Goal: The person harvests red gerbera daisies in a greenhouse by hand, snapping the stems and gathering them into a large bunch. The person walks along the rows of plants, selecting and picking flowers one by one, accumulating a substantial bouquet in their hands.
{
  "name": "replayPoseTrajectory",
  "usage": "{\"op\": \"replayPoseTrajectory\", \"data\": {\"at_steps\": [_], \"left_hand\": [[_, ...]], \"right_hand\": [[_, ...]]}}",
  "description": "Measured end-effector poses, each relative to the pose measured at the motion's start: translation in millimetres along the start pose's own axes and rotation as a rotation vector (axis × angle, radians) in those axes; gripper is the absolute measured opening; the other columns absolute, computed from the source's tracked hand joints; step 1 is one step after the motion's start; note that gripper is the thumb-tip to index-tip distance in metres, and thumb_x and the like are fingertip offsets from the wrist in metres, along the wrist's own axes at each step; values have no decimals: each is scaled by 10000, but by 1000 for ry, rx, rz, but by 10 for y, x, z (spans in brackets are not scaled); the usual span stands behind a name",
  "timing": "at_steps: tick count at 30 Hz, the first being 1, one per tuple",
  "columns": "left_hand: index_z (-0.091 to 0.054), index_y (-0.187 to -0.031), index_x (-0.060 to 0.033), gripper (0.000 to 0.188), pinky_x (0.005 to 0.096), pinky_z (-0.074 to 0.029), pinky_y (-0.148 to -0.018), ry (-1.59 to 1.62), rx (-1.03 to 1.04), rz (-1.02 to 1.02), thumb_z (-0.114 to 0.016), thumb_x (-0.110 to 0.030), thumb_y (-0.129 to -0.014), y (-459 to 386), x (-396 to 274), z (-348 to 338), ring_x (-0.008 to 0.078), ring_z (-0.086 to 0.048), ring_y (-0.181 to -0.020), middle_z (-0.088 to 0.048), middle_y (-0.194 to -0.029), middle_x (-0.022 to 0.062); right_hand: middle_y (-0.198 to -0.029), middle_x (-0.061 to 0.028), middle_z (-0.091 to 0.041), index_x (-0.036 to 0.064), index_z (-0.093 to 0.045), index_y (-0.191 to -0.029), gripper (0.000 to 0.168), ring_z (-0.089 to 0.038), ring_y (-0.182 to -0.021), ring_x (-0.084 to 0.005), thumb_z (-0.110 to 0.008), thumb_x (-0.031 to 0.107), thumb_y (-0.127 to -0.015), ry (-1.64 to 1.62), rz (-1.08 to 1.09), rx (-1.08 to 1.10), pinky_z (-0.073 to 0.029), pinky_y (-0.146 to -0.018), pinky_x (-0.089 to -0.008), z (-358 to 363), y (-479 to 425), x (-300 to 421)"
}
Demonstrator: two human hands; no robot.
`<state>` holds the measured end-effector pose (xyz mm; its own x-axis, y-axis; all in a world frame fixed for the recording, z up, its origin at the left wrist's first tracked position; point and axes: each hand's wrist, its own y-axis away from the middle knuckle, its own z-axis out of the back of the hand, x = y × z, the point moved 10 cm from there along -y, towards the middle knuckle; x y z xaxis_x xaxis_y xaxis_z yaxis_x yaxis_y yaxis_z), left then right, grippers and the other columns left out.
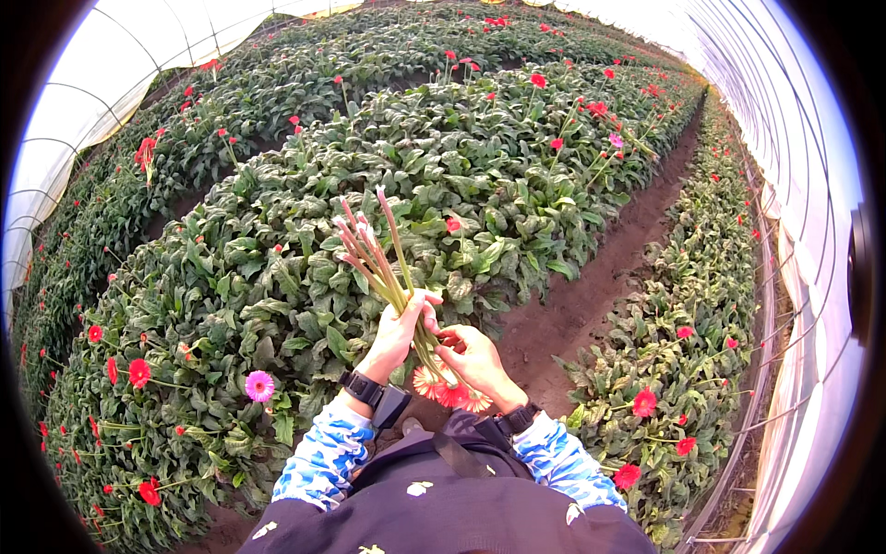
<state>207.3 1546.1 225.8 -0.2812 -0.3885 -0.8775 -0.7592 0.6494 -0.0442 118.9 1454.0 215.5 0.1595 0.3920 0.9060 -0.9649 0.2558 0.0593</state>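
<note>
A bunch of cut gerbera flowers (pixel 451 393) hangs heads down before my body, its pale reddish stem ends (pixel 377 256) pointing up and away from me. My left hand (pixel 403 325) is closed around the green middle of the stems. Lower down, my right hand (pixel 473 356) is at the stems near the red and orange-pink heads, its fingers bent; whether they grip a stem cannot be told. Both wrists wear black straps, the left one with a dark box-like device (pixel 391 407).
Leafy gerbera beds with red blooms (pixel 139 373) and a pink bloom (pixel 259 386) lie ahead and left. A bare soil path (pixel 588 311) runs beside them. Another planted bed (pixel 644 360) and the plastic tunnel wall (pixel 796 277) with metal hoops stand at right.
</note>
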Motion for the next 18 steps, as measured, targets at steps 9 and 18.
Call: {"op": "replayPoseTrajectory", "data": {"at_steps": [9, 18], "left_hand": [[-574, -1154, 5, 278, 268, -497, -690, 28, 33, 93, -457, -201, -1008, -153, 291, -366, 112, -571, -706, -554, -741, 14], [-598, -1082, 10, 254, 252, -483, -650, -79, -41, 98, -462, -190, -1002, -670, 495, -584, 70, -415, -584, -414, -652, -33]], "right_hand": [[-911, -138, -643, 48, -660, -1036, 304, -647, -807, -263, -703, 157, -755, 104, -45, -35, -496, -711, -369, 235, -1, -198], [-867, -143, -627, 52, -667, -981, 226, -625, -804, -285, -680, 96, -759, 91, 105, 9, -489, -713, -370, 652, -415, -473]]}}
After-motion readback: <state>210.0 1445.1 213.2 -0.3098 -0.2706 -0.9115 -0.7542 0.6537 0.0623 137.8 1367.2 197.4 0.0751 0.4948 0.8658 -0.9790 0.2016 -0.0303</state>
